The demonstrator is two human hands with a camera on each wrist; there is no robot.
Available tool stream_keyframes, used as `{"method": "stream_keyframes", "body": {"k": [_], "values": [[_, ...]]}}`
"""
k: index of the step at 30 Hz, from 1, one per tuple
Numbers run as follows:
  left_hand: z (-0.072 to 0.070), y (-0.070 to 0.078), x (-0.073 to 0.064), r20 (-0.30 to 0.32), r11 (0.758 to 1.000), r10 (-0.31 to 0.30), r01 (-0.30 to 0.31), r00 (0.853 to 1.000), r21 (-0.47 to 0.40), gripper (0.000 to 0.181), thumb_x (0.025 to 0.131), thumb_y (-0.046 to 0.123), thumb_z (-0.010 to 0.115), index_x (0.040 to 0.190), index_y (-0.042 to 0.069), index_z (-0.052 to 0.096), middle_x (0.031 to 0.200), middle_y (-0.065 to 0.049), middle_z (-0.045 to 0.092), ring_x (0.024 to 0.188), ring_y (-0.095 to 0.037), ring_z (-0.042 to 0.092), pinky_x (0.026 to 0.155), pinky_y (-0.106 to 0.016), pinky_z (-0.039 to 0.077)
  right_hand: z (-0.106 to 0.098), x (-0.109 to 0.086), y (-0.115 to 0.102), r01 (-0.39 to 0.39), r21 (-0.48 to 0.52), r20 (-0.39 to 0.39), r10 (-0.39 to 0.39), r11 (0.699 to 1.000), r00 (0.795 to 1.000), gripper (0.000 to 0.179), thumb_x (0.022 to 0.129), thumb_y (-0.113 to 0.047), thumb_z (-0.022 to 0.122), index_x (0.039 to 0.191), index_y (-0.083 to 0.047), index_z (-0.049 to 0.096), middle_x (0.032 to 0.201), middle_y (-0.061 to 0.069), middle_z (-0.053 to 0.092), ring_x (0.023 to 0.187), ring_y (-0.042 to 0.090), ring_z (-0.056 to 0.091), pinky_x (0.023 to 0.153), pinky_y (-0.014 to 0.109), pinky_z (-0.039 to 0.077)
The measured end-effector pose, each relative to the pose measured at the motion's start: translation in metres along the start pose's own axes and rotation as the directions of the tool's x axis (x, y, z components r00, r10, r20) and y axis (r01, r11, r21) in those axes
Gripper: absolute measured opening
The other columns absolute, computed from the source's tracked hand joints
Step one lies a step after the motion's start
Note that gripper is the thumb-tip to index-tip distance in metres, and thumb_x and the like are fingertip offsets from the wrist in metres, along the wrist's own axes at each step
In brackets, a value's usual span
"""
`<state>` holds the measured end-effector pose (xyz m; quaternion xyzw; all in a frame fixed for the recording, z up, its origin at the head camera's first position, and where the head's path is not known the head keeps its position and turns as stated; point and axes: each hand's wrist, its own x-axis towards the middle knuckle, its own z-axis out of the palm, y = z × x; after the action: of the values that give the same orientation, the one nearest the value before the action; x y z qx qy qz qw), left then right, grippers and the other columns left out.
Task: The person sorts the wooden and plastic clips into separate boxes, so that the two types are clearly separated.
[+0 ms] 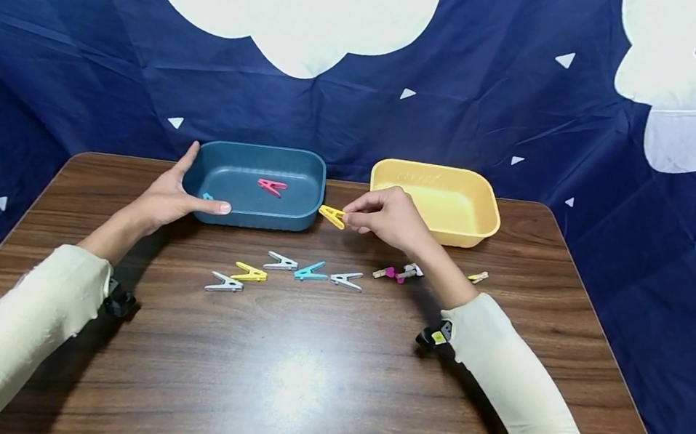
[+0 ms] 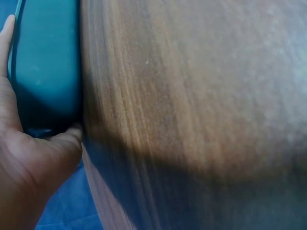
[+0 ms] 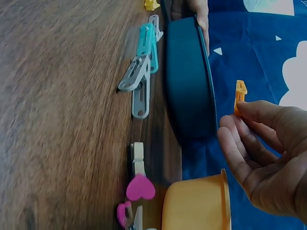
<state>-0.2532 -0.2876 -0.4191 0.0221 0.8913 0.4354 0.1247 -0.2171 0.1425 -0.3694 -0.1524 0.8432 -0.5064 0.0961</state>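
Note:
In the head view my right hand [image 1: 388,215] pinches a yellow clothespin [image 1: 331,216] by one end, between thumb and fingertips. The pin is held just off the right end of a dark blue plastic tub [image 1: 242,218]. My left hand [image 1: 169,197] holds that tub at its left end, thumb lying over the front rim. Inside the tub lie a red clothespin [image 1: 271,186] and a small light blue piece [image 1: 208,196], partly hidden by the front wall. The right wrist view shows the yellow clothespin [image 3: 240,93] upright above the thumb tip.
A yellow tub [image 1: 464,237] stands at the back right, behind my right forearm. Grey, yellow and blue clothespins [image 1: 311,271] lie in front of the blue tub. Small wooden clips with pink hearts [image 1: 385,272] lie near my right wrist. A blue curtain [image 1: 140,87] hangs behind the table.

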Motion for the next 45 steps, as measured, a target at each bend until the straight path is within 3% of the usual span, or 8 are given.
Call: {"method": "stream_keyframes", "body": {"k": [4, 9, 14, 18, 22, 28, 36, 45], "values": [[-0.001, -0.001, 0.000, -0.003, 1.000, -0.001, 0.001, 1.000, 0.002, 0.149, 0.089, 0.047, 0.098, 0.175, 0.047, -0.024, 0.190, -0.002, -0.018, 0.178, -0.038, -0.011, 0.141, -0.074, 0.009, 0.005, 0.006, -0.004, 0.012, 0.014, 0.006, -0.012, 1.000, 1.000, 0.007, 0.099, -0.009, 0.087, 0.102, -0.004, 0.090, 0.092, 0.013, 0.086, 0.082, 0.032, 0.078, 0.090, 0.060, 0.069], [-0.002, -0.001, 0.000, -0.006, 1.000, -0.002, 0.002, 1.000, 0.005, 0.149, 0.089, 0.047, 0.098, 0.175, 0.047, -0.024, 0.190, -0.003, -0.019, 0.178, -0.039, -0.012, 0.141, -0.074, 0.009, 0.012, 0.014, -0.009, 0.019, 0.021, 0.011, -0.020, 1.000, 1.000, 0.007, 0.100, -0.009, 0.085, 0.103, -0.004, 0.090, 0.094, 0.015, 0.086, 0.092, 0.049, 0.079, 0.093, 0.065, 0.067], [-0.002, -0.001, -0.001, -0.003, 1.000, 0.001, -0.001, 1.000, 0.001, 0.149, 0.089, 0.046, 0.098, 0.175, 0.047, -0.024, 0.190, -0.002, -0.019, 0.178, -0.038, -0.012, 0.141, -0.073, 0.008, 0.020, 0.020, -0.015, 0.025, 0.025, 0.017, -0.025, 0.999, 1.000, 0.009, 0.100, -0.008, 0.084, 0.105, -0.003, 0.090, 0.102, 0.026, 0.085, 0.095, 0.053, 0.078, 0.093, 0.064, 0.068], [-0.002, 0.000, -0.002, 0.000, 1.000, 0.002, -0.002, 1.000, 0.001, 0.149, 0.089, 0.047, 0.098, 0.174, 0.048, -0.024, 0.189, -0.001, -0.019, 0.178, -0.038, -0.012, 0.141, -0.074, 0.009, 0.026, 0.025, -0.019, 0.037, 0.033, 0.004, -0.037, 0.999, 0.999, 0.009, 0.100, -0.008, 0.084, 0.105, -0.003, 0.090, 0.101, 0.020, 0.086, 0.093, 0.052, 0.079, 0.092, 0.063, 0.068], [-0.002, 0.000, -0.001, 0.004, 1.000, 0.000, 0.000, 1.000, 0.003, 0.149, 0.088, 0.047, 0.099, 0.174, 0.049, -0.024, 0.189, -0.002, -0.019, 0.178, -0.038, -0.013, 0.141, -0.074, 0.009, 0.031, 0.031, -0.023, 0.051, 0.060, -0.001, -0.051, 0.997, 0.999, 0.008, 0.100, -0.006, 0.084, 0.104, -0.001, 0.089, 0.101, 0.018, 0.086, 0.094, 0.051, 0.079, 0.086, 0.053, 0.072], [0.000, 0.000, 0.001, 0.006, 1.000, -0.004, 0.004, 1.000, 0.007, 0.149, 0.089, 0.046, 0.098, 0.175, 0.047, -0.023, 0.190, -0.003, -0.018, 0.178, -0.039, -0.012, 0.141, -0.073, 0.010, 0.037, 0.040, -0.032, 0.068, 0.035, -0.009, -0.068, 0.997, 0.998, 0.007, 0.101, -0.010, 0.085, 0.104, -0.006, 0.090, 0.099, 0.012, 0.087, 0.088, 0.030, 0.082, 0.077, 0.030, 0.070], [-0.001, -0.001, 0.000, 0.002, 1.000, -0.012, 0.012, 1.000, -0.001, 0.148, 0.090, 0.044, 0.098, 0.176, 0.046, -0.023, 0.190, -0.004, -0.019, 0.178, -0.039, -0.011, 0.141, -0.073, 0.008, 0.048, 0.053, -0.045, 0.091, 0.014, -0.015, -0.091, 0.996, 0.996, 0.008, 0.103, -0.011, 0.083, 0.103, -0.007, 0.090, 0.093, 0.012, 0.086, 0.082, 0.024, 0.081, 0.086, 0.041, 0.071], [-0.001, -0.002, 0.001, 0.006, 1.000, -0.017, 0.017, 1.000, -0.004, 0.149, 0.089, 0.046, 0.098, 0.175, 0.046, -0.024, 0.190, -0.003, -0.019, 0.178, -0.039, -0.011, 0.141, -0.073, 0.009, 0.060, 0.068, -0.056, 0.072, 0.033, -0.006, -0.072, 0.997, 0.997, 0.009, 0.103, -0.010, 0.083, 0.103, -0.005, 0.090, 0.096, 0.017, 0.086, 0.096, 0.041, 0.084, 0.094, 0.057, 0.070]]}}
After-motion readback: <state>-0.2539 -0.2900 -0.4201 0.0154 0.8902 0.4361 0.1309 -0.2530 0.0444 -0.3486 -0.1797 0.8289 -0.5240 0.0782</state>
